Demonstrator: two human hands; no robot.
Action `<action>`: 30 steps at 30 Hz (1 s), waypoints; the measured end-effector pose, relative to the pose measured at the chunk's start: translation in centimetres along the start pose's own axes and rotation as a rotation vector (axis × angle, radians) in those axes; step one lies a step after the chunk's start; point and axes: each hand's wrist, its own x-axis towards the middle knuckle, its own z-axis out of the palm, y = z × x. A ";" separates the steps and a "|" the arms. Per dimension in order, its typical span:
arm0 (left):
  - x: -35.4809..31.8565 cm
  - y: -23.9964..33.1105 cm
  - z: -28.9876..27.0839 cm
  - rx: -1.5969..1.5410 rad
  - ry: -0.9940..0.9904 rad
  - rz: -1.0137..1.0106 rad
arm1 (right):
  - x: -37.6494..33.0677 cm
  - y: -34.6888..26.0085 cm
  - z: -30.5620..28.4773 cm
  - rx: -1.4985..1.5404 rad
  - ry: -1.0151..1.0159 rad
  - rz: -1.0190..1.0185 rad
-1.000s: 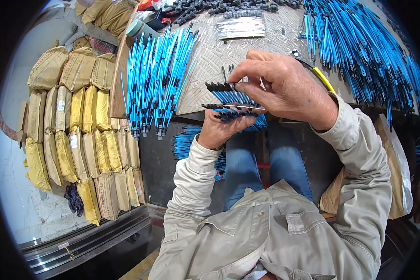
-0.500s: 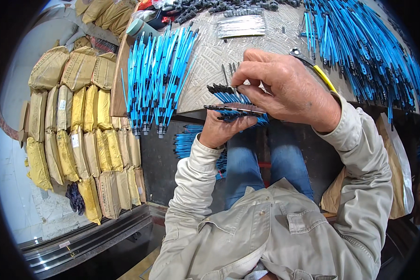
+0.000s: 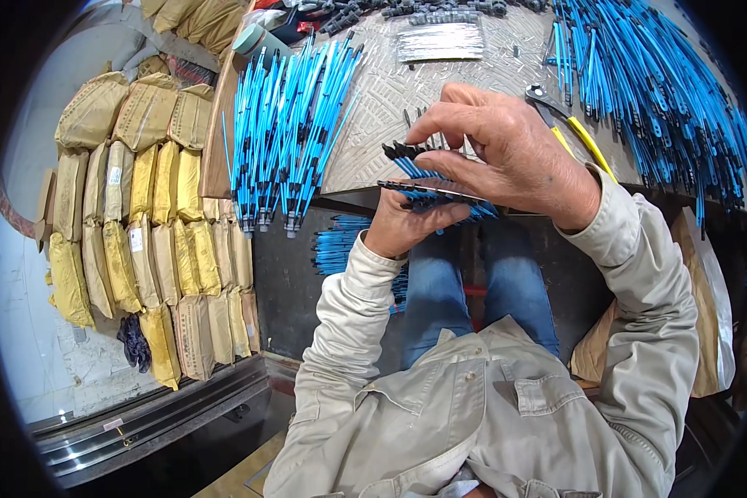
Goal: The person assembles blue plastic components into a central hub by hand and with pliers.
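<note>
Head view, looking down over my lap at the counter [image 3: 390,100]. My left hand [image 3: 407,224] sits low, its fingers closed from below around a small bundle of blue rods [image 3: 440,187] with black end fittings, held in the air just off the counter's near edge. My right hand [image 3: 506,158] arches over the bundle; its fingers are narrowed, thumb and forefinger pinching at the black fittings [image 3: 402,152] on the bundle's left end. The step in hand appears to be evening up or adding to the handful; the next move would call for a steady grip from below while the upper fingers align the tips.

On the counter to the left lies a fanned batch of like blue rods [image 3: 286,124]; a far larger heap [image 3: 664,108] covers the right side. Yellow-handled pliers [image 3: 573,129] lie just behind my right hand, and a flat sheaf of silvery wires [image 3: 440,41] rests near the far edge. More blue rods [image 3: 340,245] lie below the counter beside my knee. Stacked tan and yellow sacks [image 3: 141,207] fill the floor on the left.

Hidden: my right hand covers most of the bundle, so its count and far end cannot be made out. The dark parts along the top edge are cut off and too small to identify.
</note>
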 end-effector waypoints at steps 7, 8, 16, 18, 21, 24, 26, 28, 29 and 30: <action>0.1 0.3 0.3 0.005 -0.019 0.038 | 0.1 -0.6 0.1 0.012 0.007 0.027; 0.2 0.4 0.3 0.002 -0.031 0.039 | 0.2 -0.6 0.1 0.015 0.005 0.023; 0.3 0.8 0.5 -0.048 -0.054 0.000 | 0.6 -1.0 -0.4 -0.075 -0.072 0.055; 0.3 0.9 0.5 -0.051 -0.062 -0.010 | 0.8 -0.9 -0.6 -0.065 -0.086 0.023; 0.4 0.9 0.4 -0.054 -0.080 -0.031 | 0.9 -0.7 -0.4 -0.021 -0.083 0.017; 0.5 0.8 0.4 -0.093 -0.086 -0.019 | 0.7 -0.5 -0.2 0.057 -0.062 0.040; 0.6 1.0 0.3 -0.097 -0.089 -0.020 | 0.7 -0.3 -0.3 0.149 -0.075 0.072; 0.7 1.3 0.3 -0.102 -0.086 -0.020 | 0.7 -0.2 -0.2 0.198 -0.080 0.088; 0.7 1.1 0.2 -0.101 -0.088 -0.022 | 0.8 -0.2 -0.1 0.181 -0.073 0.069; 0.8 0.7 0.1 -0.098 -0.106 -0.014 | 0.9 -0.3 0.0 0.163 -0.066 0.049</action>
